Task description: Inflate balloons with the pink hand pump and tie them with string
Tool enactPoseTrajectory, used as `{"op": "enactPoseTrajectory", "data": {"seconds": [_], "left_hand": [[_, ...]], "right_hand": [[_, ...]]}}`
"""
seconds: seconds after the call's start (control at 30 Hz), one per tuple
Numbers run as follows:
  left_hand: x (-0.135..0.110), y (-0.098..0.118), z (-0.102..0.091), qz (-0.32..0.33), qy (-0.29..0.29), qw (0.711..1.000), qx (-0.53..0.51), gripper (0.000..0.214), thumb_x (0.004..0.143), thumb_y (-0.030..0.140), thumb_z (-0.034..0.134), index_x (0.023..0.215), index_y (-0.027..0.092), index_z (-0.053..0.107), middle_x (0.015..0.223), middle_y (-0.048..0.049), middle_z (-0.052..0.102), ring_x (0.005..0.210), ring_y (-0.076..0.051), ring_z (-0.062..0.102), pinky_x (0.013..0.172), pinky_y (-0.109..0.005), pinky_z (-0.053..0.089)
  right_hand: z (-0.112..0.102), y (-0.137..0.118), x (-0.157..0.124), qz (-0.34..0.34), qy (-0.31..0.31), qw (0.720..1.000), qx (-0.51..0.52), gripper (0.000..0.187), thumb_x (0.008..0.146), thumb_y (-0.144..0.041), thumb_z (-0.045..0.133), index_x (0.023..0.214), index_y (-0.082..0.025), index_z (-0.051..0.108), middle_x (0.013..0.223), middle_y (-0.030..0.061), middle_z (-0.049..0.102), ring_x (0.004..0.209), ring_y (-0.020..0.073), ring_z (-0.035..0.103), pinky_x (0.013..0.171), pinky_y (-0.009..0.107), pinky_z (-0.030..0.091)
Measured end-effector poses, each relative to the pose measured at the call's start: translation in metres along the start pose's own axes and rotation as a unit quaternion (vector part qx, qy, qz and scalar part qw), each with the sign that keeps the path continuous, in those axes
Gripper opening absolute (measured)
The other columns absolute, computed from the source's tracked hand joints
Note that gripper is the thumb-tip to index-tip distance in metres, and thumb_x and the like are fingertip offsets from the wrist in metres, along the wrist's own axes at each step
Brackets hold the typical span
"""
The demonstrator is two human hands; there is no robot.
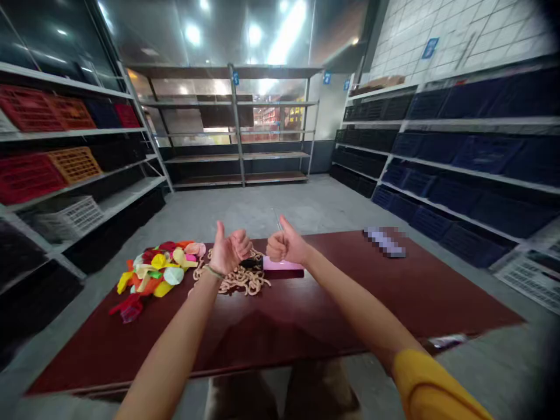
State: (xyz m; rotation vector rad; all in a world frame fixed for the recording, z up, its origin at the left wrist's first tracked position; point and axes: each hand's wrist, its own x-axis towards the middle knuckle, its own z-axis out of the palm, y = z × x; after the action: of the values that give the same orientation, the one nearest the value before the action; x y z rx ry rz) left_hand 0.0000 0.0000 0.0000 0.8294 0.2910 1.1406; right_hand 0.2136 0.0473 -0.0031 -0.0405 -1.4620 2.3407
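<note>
Both my arms reach out over a dark red-brown table [394, 297]. My left hand [230, 249] is a fist with the thumb up, hovering above a heap of beige rope [240, 280]. My right hand [285, 246] is also a fist with the thumb raised, just above a pink flat object [284, 266] with a black part at its left end. Neither fist holds anything. A pile of colourful cloth or paper pieces [153, 274] in yellow, red, pink and white lies to the left of the rope.
A blurred small item [385, 241] lies at the table's far right. Metal shelving lines the room: red, orange and white crates [44, 169] on the left, dark blue bins [459, 151] on the right, bare shelves [238, 140] at the back. Grey concrete floor surrounds the table.
</note>
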Motion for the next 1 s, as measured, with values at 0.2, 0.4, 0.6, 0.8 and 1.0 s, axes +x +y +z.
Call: {"op": "enactPoseTrajectory", "data": {"seconds": [0.2,0.4,0.6,0.8,1.0], "left_hand": [[0.005,-0.040,-0.025,-0.166,-0.011,0.983,0.079,0.069,0.082,0.081,0.019,0.057,0.019,0.037,0.046,0.0039,0.029,0.039,-0.008,0.025,0.039,-0.022,0.021],[0.000,-0.031,-0.027,-0.120,-0.022,0.992,0.029,0.071,0.076,0.087,0.019,0.057,0.020,0.035,0.046,0.0056,0.021,0.040,-0.008,0.017,0.038,-0.022,0.016],[-0.004,-0.027,-0.025,-0.126,-0.020,0.992,0.013,0.074,0.071,0.090,0.020,0.057,0.020,0.035,0.045,0.0053,0.024,0.039,-0.007,0.021,0.038,-0.021,0.018],[-0.005,-0.027,-0.026,-0.122,-0.012,0.992,0.013,0.073,0.072,0.090,0.020,0.057,0.019,0.035,0.044,0.0059,0.024,0.037,-0.007,0.022,0.037,-0.020,0.018],[-0.007,-0.028,-0.026,-0.120,-0.004,0.993,0.015,0.072,0.073,0.089,0.022,0.056,0.020,0.033,0.045,0.0059,0.024,0.038,-0.007,0.024,0.038,-0.020,0.019]], "right_hand": [[-0.014,0.023,-0.008,0.061,0.073,0.995,0.008,0.074,0.087,-0.077,0.002,0.050,-0.020,0.033,0.043,-0.0049,0.026,0.041,0.0082,0.024,0.042,0.022,0.023],[-0.011,0.024,-0.013,0.055,0.082,0.995,0.011,0.076,0.085,-0.080,0.002,0.050,-0.020,0.035,0.045,-0.0054,0.025,0.042,0.0075,0.022,0.042,0.021,0.018],[-0.008,0.021,-0.008,0.055,0.084,0.995,0.002,0.074,0.086,-0.079,0.004,0.050,-0.020,0.031,0.045,-0.0053,0.024,0.042,0.0075,0.022,0.041,0.022,0.019],[-0.009,0.021,-0.008,0.040,0.077,0.996,-0.002,0.074,0.087,-0.078,0.007,0.050,-0.020,0.033,0.045,-0.0053,0.025,0.042,0.0076,0.022,0.042,0.022,0.018],[-0.009,0.020,-0.008,0.040,0.066,0.997,0.002,0.075,0.086,-0.079,0.009,0.050,-0.020,0.036,0.045,-0.0053,0.026,0.042,0.0076,0.023,0.043,0.022,0.019]]}}
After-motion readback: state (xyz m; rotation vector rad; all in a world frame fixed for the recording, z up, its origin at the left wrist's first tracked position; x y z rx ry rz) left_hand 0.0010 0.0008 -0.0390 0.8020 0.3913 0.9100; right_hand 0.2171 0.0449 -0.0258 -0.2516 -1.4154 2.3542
